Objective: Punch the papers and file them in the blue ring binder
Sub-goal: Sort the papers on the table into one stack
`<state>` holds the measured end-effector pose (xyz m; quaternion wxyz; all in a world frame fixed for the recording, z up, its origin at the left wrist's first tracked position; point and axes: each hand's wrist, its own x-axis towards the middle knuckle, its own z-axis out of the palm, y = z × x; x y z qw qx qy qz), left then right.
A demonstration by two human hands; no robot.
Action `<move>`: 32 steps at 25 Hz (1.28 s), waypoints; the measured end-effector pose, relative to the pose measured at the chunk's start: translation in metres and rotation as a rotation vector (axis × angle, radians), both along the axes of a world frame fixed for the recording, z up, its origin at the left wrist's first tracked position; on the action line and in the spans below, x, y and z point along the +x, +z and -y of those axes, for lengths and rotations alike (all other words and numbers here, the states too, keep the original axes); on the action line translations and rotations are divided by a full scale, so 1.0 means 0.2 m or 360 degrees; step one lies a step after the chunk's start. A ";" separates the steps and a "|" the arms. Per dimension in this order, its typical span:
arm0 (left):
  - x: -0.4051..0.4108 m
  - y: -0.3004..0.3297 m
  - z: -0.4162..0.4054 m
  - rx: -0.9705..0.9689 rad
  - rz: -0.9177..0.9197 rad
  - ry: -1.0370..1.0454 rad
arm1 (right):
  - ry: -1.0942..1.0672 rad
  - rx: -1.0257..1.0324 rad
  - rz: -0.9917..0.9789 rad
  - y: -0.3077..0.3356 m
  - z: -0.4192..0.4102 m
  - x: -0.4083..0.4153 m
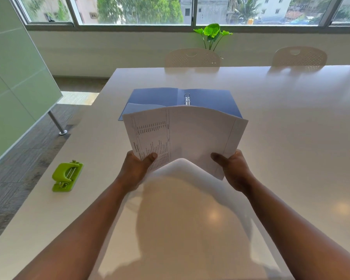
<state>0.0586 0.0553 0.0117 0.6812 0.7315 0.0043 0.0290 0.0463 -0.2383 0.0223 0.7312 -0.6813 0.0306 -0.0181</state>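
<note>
White papers (190,136), printed with a table down their left part, fill the centre of the frame, held up off the table and bowed upward in the middle. The left hand (137,168) pinches the lower left corner, thumb on top; the right hand (233,168) pinches the lower right the same way. Probably the two-handed grip keeps the sheets squared so they can be carried as one. Just beyond them, in the upper middle, the blue binder (210,100) lies open and flat, its metal rings (187,99) upright at the spine, seemingly ready to take the sheets. I cannot tell whether holes are punched. At lower left, well apart, sits the green punch (67,176). All rests on a glossy pale table (291,118); two chairs (192,57), a plant (212,33) and windows (141,9) line the top.
</note>
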 end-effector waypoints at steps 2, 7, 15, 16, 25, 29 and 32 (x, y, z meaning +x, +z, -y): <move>0.02 0.05 -0.02 0.0140 -0.0008 0.0015 | 0.0004 0.0061 -0.0025 0.00 0.02 0.02; 0.09 0.21 -0.11 0.0435 -0.0092 -0.0147 | 0.0162 0.0155 -0.0100 0.05 0.07 0.05; 0.17 0.50 -0.20 0.0741 -0.0162 -0.0368 | -0.0217 -0.0410 0.0240 0.32 0.15 0.14; 0.18 0.53 -0.19 0.0815 -0.0156 -0.0429 | -0.0232 -0.0692 0.0270 0.36 0.15 0.15; 0.25 0.74 -0.02 0.1549 -0.0232 -0.0770 | 0.0598 -0.1057 0.0215 0.48 -0.02 0.14; 0.27 0.78 -0.02 0.1689 -0.0194 -0.0728 | 0.0513 -0.0787 0.0121 0.36 -0.04 0.15; 0.29 0.76 -0.09 0.1294 -0.0073 -0.0569 | 0.0392 -0.0661 0.0101 0.29 -0.01 0.16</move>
